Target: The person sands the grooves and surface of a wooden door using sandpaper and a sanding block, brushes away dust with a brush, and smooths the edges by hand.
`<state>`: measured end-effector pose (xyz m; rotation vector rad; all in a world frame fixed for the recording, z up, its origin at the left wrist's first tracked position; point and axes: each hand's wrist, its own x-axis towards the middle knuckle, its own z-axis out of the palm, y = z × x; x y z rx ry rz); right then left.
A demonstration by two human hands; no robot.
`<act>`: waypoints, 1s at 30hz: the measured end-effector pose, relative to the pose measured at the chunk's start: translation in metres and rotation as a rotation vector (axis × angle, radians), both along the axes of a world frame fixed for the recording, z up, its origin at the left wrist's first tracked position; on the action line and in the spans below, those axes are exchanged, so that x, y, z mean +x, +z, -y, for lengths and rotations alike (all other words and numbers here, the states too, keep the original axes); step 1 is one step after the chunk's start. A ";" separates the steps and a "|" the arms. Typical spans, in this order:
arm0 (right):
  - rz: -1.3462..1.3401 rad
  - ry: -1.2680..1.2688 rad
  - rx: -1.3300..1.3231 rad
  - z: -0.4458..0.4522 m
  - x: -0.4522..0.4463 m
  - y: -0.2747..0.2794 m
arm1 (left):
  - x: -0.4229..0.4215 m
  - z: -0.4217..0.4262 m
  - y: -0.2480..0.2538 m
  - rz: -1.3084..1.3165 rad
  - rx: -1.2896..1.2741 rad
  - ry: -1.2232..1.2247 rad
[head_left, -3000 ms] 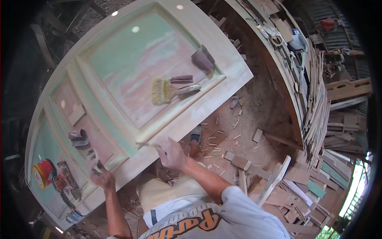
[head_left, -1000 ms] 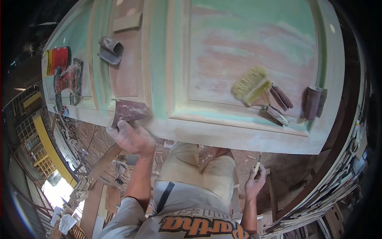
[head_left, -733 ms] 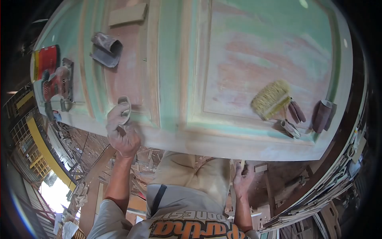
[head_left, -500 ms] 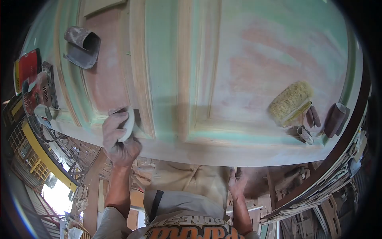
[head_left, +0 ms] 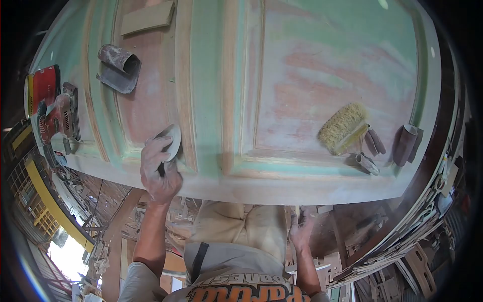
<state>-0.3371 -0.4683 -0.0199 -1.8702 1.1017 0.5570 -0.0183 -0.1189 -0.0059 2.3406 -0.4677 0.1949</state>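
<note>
My left hand [head_left: 160,173] is closed on a thin pale sanding disc [head_left: 173,142], its edge curving up past my fingers. The disc is over the lower end of a narrow reddish recessed panel on a large wooden door [head_left: 209,100], which has green and pink patches. My right hand [head_left: 302,229] hangs beyond the door's near edge with fingers partly bent and apart, and nothing shows in it. Up from my left hand a curled grey sheet of sandpaper [head_left: 121,68] lies on the panel.
A flat wood block [head_left: 147,18] lies farther up the door. A red power sander [head_left: 59,118] and a red package [head_left: 44,90] are on the left. On the right are a bristly brush [head_left: 343,128] and rolled sandpaper [head_left: 404,145]. Wood scraps [head_left: 392,251] are stacked below right.
My left hand has shifted slightly right and up with the disc, which now tilts more. The view has moved, bringing more of the wood block into sight. My right hand still hangs down.
</note>
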 end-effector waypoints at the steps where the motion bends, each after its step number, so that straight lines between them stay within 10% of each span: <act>1: 0.000 -0.002 0.004 -0.001 -0.004 0.000 | 0.001 0.001 0.002 0.000 0.004 -0.002; 19: -0.252 0.304 0.185 -0.015 -0.149 -0.112 | -0.019 -0.019 -0.008 -0.071 -0.052 0.036; 30: 0.071 0.222 0.016 0.019 -0.088 -0.112 | -0.002 0.001 0.000 -0.015 0.087 0.009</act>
